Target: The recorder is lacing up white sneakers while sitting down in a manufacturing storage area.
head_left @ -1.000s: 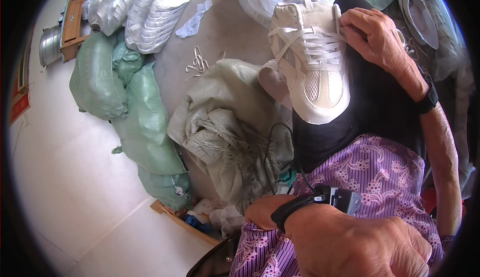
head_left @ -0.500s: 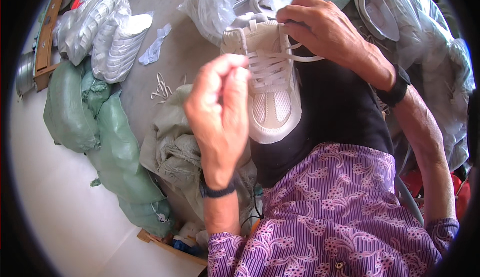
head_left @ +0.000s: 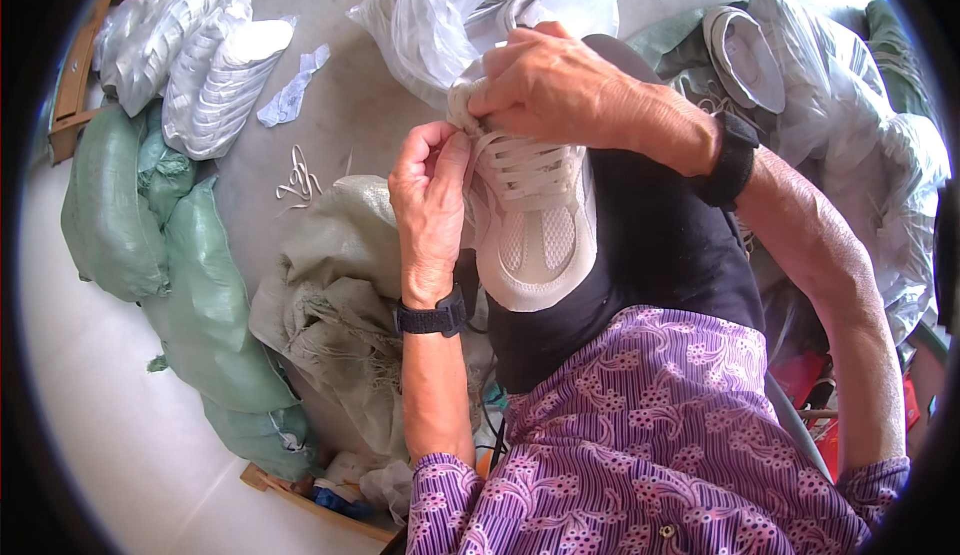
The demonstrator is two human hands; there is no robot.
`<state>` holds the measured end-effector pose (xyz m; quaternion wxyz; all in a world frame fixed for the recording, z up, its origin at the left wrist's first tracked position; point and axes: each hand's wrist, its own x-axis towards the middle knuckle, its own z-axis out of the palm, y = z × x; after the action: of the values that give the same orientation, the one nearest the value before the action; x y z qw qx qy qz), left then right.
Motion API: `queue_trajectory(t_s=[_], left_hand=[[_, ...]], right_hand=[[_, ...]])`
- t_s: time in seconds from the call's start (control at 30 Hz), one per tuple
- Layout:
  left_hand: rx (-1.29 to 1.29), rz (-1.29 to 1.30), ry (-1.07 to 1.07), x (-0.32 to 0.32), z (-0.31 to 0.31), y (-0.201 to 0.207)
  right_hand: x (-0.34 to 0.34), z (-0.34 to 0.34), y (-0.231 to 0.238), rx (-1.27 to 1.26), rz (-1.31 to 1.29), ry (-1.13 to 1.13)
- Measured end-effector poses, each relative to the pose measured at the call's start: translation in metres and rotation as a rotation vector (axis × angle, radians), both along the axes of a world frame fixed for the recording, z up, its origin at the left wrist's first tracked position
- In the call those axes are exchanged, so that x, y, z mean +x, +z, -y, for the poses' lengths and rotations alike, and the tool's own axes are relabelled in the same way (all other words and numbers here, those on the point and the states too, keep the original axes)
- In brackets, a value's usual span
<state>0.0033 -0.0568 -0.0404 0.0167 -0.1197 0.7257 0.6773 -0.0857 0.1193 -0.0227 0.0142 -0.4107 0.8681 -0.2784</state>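
A cream-white sneaker (head_left: 536, 250) with a mesh toe rests on my lap, toe toward me. Its flat white shoelace (head_left: 525, 167) crosses the front in several rows. My left hand (head_left: 430, 200) is closed in a pinch at the upper left eyelet edge, on a bit of the shoelace. Over the top of the shoe reaches my right hand (head_left: 560, 90), its fingertips closed on the upper left edge by the tongue, close to my left fingertips. The right hand and wrist cover much of the collar and the upper lacing.
A clear plastic bag (head_left: 420, 30) with shoes lies just beyond the sneaker. Bagged white soles (head_left: 225, 80) and green sacks (head_left: 215, 290) stand at the left, a beige sack (head_left: 330, 275) by my left arm. More bagged shoes (head_left: 745, 60) are at the right. Loose laces (head_left: 298, 177) lie on the floor.
My right hand has moved left across the shoe's top, and my left hand has shifted slightly left and stilled. The sneaker sits lower and further left. The lace loop at the right is hidden.
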Motion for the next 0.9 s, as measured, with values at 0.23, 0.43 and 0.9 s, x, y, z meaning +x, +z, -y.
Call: queue_trajectory(t_s=[0.23, 0.43, 0.9], left_hand=[[0.321, 0.052, 0.008, 0.005, 0.003, -0.006], [0.218, 0.044, -0.024, 0.001, 0.000, -0.004], [-0.578, -0.281, -0.123, -0.004, 0.001, 0.007]], right_hand=[[-0.005, 0.016, 0.006, 0.105, 0.197, 0.086], [-0.001, 0.009, -0.001, -0.036, 0.206, 0.043], [-0.015, -0.041, -0.005, -0.278, -0.095, -0.036]])
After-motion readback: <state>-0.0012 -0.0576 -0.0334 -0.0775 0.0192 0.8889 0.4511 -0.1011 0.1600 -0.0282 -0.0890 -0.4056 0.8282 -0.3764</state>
